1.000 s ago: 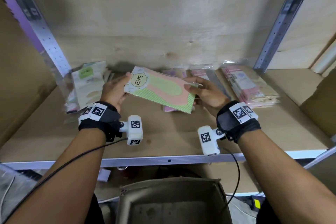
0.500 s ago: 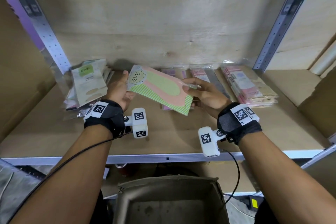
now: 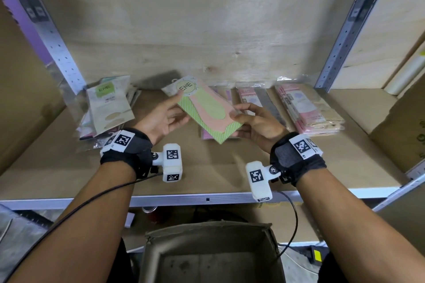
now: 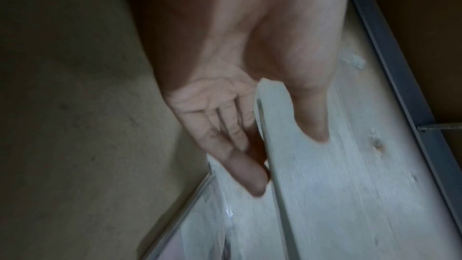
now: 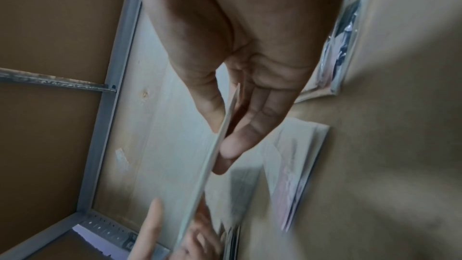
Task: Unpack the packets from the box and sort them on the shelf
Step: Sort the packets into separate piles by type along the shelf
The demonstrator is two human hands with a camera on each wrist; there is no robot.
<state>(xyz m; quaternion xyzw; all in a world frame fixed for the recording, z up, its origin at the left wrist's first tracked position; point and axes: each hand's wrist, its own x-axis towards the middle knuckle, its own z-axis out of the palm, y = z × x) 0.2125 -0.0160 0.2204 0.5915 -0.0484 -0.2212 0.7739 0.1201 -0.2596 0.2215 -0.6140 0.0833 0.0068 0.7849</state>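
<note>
A flat green and pink packet [image 3: 207, 110] with a round ENE label hangs above the wooden shelf [image 3: 207, 167], its label end toward the back wall. My left hand [image 3: 165, 117] holds the label end, thumb on top and fingers underneath. My right hand [image 3: 255, 122] pinches the near right corner. In the left wrist view the packet [image 4: 272, 96] sits between thumb and straight fingers. The right wrist view shows the packet [image 5: 212, 155] edge-on, pinched between thumb and fingers. The open cardboard box [image 3: 207, 230] stands below the shelf edge, with no packets visible inside.
Beige ENE packets [image 3: 108, 108] lean at the shelf's left. Pink packets [image 3: 248, 96] lie at the back middle, a taller pink stack [image 3: 305, 110] at the right. Another pink packet [image 3: 207, 136] lies under the held one. Perforated metal uprights [image 3: 340, 37] flank the bay.
The packet has swung so its label end points farther back. My left hand has shifted right and turned palm up under it. My right hand keeps its pinch.
</note>
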